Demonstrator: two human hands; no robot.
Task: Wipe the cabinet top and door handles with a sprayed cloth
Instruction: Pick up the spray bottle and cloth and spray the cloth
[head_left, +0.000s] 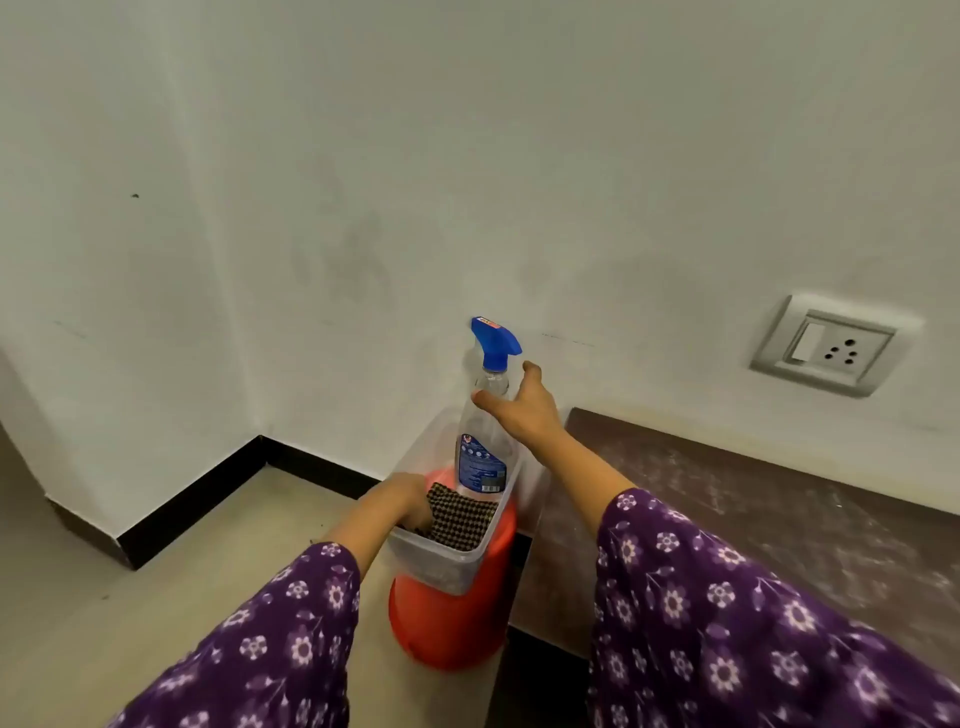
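Observation:
A clear spray bottle (480, 457) with a blue trigger head stands upright in a clear plastic container (457, 569). A dark checked cloth (460, 514) lies in the same container, in front of the bottle. My right hand (519, 405) is spread at the bottle's neck, thumb against the front and a finger stretched past its right side. My left hand (402, 496) reaches down into the container at the cloth's left edge; its fingers are hidden inside. The brown, dusty cabinet top (753, 535) runs along the wall to the right.
The container sits on an orange-red round stool or bucket (449, 623) on the beige floor, tight against the cabinet's left end. A white wall stands close behind, with a socket plate (826, 345) above the cabinet top. A black skirting (208, 499) lines the corner.

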